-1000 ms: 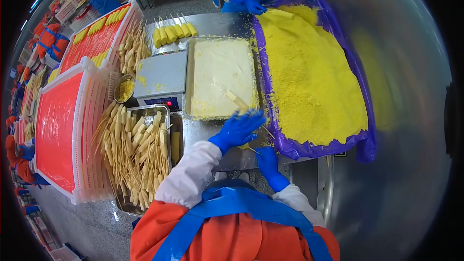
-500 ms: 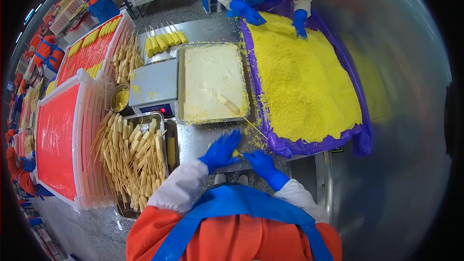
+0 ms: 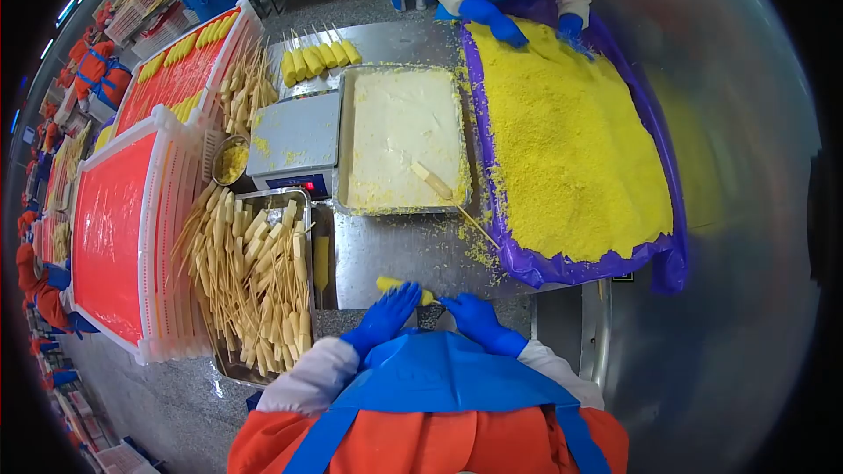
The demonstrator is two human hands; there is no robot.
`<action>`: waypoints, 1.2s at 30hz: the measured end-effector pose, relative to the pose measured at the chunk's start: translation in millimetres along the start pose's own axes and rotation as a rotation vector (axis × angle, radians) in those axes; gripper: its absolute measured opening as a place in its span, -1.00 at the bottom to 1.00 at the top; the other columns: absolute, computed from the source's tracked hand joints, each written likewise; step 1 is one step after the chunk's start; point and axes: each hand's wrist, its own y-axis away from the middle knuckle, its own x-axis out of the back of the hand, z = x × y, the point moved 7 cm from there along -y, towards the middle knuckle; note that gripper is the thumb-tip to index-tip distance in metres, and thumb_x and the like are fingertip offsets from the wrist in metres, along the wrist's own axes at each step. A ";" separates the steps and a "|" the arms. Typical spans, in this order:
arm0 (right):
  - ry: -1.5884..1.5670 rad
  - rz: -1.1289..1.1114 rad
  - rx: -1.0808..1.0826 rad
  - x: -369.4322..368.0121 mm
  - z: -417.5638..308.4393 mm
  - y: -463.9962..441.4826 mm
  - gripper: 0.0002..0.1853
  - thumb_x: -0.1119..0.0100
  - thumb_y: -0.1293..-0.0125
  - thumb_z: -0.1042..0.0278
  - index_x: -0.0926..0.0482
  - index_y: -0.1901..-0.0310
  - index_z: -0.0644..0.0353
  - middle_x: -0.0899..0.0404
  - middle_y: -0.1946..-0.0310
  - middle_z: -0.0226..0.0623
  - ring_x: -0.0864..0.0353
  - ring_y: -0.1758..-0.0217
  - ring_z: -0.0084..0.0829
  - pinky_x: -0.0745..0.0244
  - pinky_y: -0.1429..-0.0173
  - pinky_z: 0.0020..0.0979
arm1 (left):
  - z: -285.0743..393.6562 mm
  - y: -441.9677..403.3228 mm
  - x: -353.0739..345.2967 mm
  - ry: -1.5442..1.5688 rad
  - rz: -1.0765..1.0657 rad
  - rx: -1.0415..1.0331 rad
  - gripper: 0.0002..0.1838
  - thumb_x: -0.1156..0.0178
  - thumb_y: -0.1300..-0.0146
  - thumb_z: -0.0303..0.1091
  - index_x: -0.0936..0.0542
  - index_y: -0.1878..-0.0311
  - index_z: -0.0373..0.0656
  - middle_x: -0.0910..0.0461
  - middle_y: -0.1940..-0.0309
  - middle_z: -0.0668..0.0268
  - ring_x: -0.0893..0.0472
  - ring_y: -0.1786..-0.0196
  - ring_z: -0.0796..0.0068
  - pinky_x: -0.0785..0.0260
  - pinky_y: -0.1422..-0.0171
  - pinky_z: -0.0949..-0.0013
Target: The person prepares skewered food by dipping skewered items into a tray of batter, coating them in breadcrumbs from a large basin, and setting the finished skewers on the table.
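Note:
At the table's front edge lies a yellow-coated stick [image 3: 404,289], its coated end pointing left. My left hand [image 3: 386,314], blue-gloved, rests against its near side with fingers stretched out. To the right, my right hand [image 3: 479,318] is closed at the stick's thin end, which is mostly hidden by the fingers. Beyond my hands, a tray of pale batter [image 3: 406,136] holds one pale skewered piece [image 3: 432,179], its stick leaning over the right front corner. A heap of yellow crumbs [image 3: 571,149] lies on purple sheeting [image 3: 562,270] to the right.
On the left are a tray of uncoated skewers [image 3: 255,281], a scale [image 3: 294,136], a small bowl [image 3: 232,161] and stacked racks [image 3: 110,228]. Several coated pieces [image 3: 320,57] lie behind. Across the table, a co-worker's hands [image 3: 536,28] are at the crumbs.
My hands have moved nearer my body, and the coated stick now shows beyond my left fingers. The camera view has shifted. The co-worker's hands have moved over the crumbs.

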 end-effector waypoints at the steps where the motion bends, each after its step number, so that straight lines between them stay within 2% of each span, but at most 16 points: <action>1: -0.057 -0.068 -0.025 -1.3 -5.1 3.6 -0.57 -0.08 -0.20 0.47 -0.60 -0.10 -0.10 -0.50 0.35 -0.23 -0.58 0.28 -0.14 -0.48 0.34 -0.14 | 0.8 17.1 -5.9 -0.001 -0.005 0.001 -0.10 -0.08 -0.28 0.18 -0.10 -0.52 -0.20 0.00 -0.55 0.06 -0.08 -0.55 -0.04 0.04 -0.54 -0.11; 3: 0.012 -0.048 -0.005 34.8 -15.6 -4.8 -0.64 -0.09 -0.17 0.46 -0.62 -0.02 -0.05 -0.51 0.36 -0.23 -0.58 0.30 -0.16 -0.47 0.35 -0.14 | 5.3 33.6 -6.2 -0.330 0.061 -0.062 -0.11 -0.03 -0.33 0.11 -0.01 -0.54 -0.26 0.02 -0.55 -0.01 0.00 -0.58 -0.04 0.13 -0.55 -0.20; 5: 0.091 -0.026 0.014 90.8 -30.0 -16.8 -0.70 -0.11 -0.15 0.46 -0.64 0.06 0.01 -0.52 0.38 -0.23 -0.58 0.32 -0.17 -0.47 0.37 -0.15 | 1.7 13.3 8.8 -0.277 -0.030 0.117 -0.08 -0.01 -0.32 0.19 0.00 -0.54 -0.24 0.05 -0.56 0.04 0.04 -0.60 0.00 0.22 -0.56 -0.22; 7: 0.498 -0.095 0.005 140.3 -44.0 -22.1 -0.86 -0.11 -0.13 0.43 -0.65 0.30 0.09 -0.50 0.44 -0.27 -0.59 0.35 -0.21 -0.48 0.37 -0.15 | -11.5 -21.5 35.3 -0.106 0.142 0.288 -0.06 -0.02 -0.28 0.28 -0.03 -0.55 -0.11 0.05 -0.58 0.14 0.05 -0.61 0.12 0.19 -0.55 -0.19; 10: 0.902 -0.149 0.140 154.5 -59.7 -18.8 -0.92 -0.15 -0.12 0.41 -0.64 0.41 0.11 -0.50 0.46 -0.28 -0.60 0.36 -0.25 -0.48 0.37 -0.17 | -19.7 -113.5 39.7 -0.104 0.075 0.136 -0.10 0.00 -0.28 0.29 -0.02 -0.57 0.04 0.06 -0.59 0.22 0.08 -0.61 0.15 0.32 -0.56 -0.23; 12: 0.860 -0.189 0.026 138.1 -50.4 -16.3 -0.91 -0.15 -0.12 0.40 -0.64 0.36 0.11 -0.52 0.43 -0.27 -0.60 0.33 -0.23 -0.47 0.35 -0.13 | -20.0 -162.0 42.5 -0.081 0.144 0.031 -0.13 -0.01 -0.29 0.26 -0.05 -0.57 0.10 0.05 -0.59 0.27 0.08 -0.62 0.17 0.37 -0.57 -0.23; 14: 0.835 -0.217 -0.081 127.0 -24.1 -14.0 -0.89 -0.15 -0.13 0.40 -0.64 0.31 0.12 -0.53 0.39 -0.26 -0.60 0.31 -0.22 -0.47 0.33 -0.10 | -5.1 -192.8 70.2 -0.640 0.502 -0.070 -0.21 -0.01 -0.31 0.21 -0.12 -0.55 0.17 -0.03 -0.57 0.38 0.07 -0.62 0.24 0.42 -0.59 -0.18; 15: 0.612 -0.094 -0.159 127.2 -11.6 -6.6 -0.86 -0.15 -0.13 0.41 -0.62 0.26 0.11 -0.52 0.37 -0.22 -0.59 0.30 -0.19 -0.47 0.35 -0.12 | -5.3 -199.0 77.5 -0.635 0.501 -0.066 -0.21 -0.01 -0.31 0.21 -0.12 -0.55 0.17 -0.03 -0.57 0.38 0.07 -0.62 0.24 0.42 -0.59 -0.18; 17: 0.371 0.032 -0.236 92.3 12.0 -1.0 -0.83 -0.15 -0.14 0.42 -0.61 0.21 0.11 -0.50 0.36 -0.19 -0.57 0.30 -0.17 -0.46 0.37 -0.13 | 20.4 -191.1 99.7 -0.637 0.624 -0.441 -0.26 -0.01 -0.32 0.18 -0.17 -0.53 0.22 -0.09 -0.55 0.48 0.03 -0.61 0.37 0.47 -0.60 -0.15; 19: -0.088 0.431 -0.202 50.5 37.8 -4.7 -0.79 -0.14 -0.17 0.41 -0.60 0.14 0.06 -0.49 0.33 -0.20 -0.58 0.28 -0.13 -0.49 0.36 -0.11 | 20.7 -193.0 90.0 -0.680 0.477 -0.561 -0.28 0.03 -0.35 0.19 -0.18 -0.52 0.16 -0.15 -0.53 0.50 -0.10 -0.57 0.36 0.27 -0.59 -0.12; 21: -0.051 0.338 -0.183 14.0 58.1 -12.8 -0.79 -0.14 -0.18 0.41 -0.61 0.13 0.06 -0.48 0.34 -0.21 -0.58 0.28 -0.13 -0.49 0.36 -0.11 | 3.7 -197.6 59.3 -0.110 0.056 -0.413 -0.28 0.08 -0.37 0.23 -0.17 -0.53 0.18 -0.16 -0.52 0.42 -0.15 -0.55 0.33 0.13 -0.57 -0.12; 24: 0.030 0.166 -0.056 12.2 43.7 4.4 -0.76 -0.13 -0.19 0.42 -0.61 0.09 0.04 -0.48 0.35 -0.22 -0.58 0.28 -0.12 -0.49 0.36 -0.12 | 17.2 -132.2 35.9 0.158 -0.188 -0.281 -0.15 0.01 -0.29 0.32 -0.10 -0.55 0.11 -0.08 -0.55 0.30 -0.14 -0.55 0.19 0.00 -0.53 -0.17; 27: 0.072 0.110 0.052 18.3 35.4 4.5 -0.69 -0.12 -0.20 0.44 -0.62 0.02 -0.04 -0.49 0.34 -0.22 -0.57 0.29 -0.12 -0.49 0.37 -0.13 | 29.4 -96.7 27.8 0.071 -0.145 -0.465 -0.14 -0.09 -0.25 0.27 -0.13 -0.54 0.14 -0.07 -0.55 0.28 -0.11 -0.56 0.12 -0.02 -0.52 -0.19; 28: 0.063 0.116 0.048 19.9 36.6 3.0 -0.65 -0.11 -0.20 0.44 -0.62 -0.02 -0.09 -0.49 0.34 -0.23 -0.57 0.29 -0.13 -0.49 0.37 -0.14 | 22.2 -122.5 30.5 0.091 -0.232 -0.313 -0.15 -0.14 -0.24 0.21 -0.14 -0.53 0.14 -0.07 -0.55 0.26 -0.09 -0.56 0.09 0.00 -0.52 -0.21; 31: 0.076 0.148 -0.068 29.5 60.4 -23.1 -0.56 -0.10 -0.21 0.45 -0.59 -0.12 -0.21 -0.50 0.33 -0.23 -0.58 0.30 -0.14 -0.49 0.37 -0.14 | -7.7 -171.0 64.8 -0.034 0.154 -0.217 -0.08 -0.08 -0.26 0.24 -0.10 -0.53 -0.13 -0.02 -0.55 0.08 -0.15 -0.52 -0.03 -0.02 -0.54 -0.07; 36: 0.098 0.086 0.096 18.5 27.1 3.6 -0.52 -0.06 -0.26 0.47 -0.55 -0.20 -0.19 -0.51 0.34 -0.22 -0.59 0.31 -0.13 -0.50 0.37 -0.15 | 18.5 -77.5 23.5 0.093 -0.071 -0.234 -0.09 -0.09 -0.28 0.21 -0.08 -0.54 -0.14 -0.05 -0.53 0.06 -0.12 -0.54 -0.01 0.00 -0.54 -0.08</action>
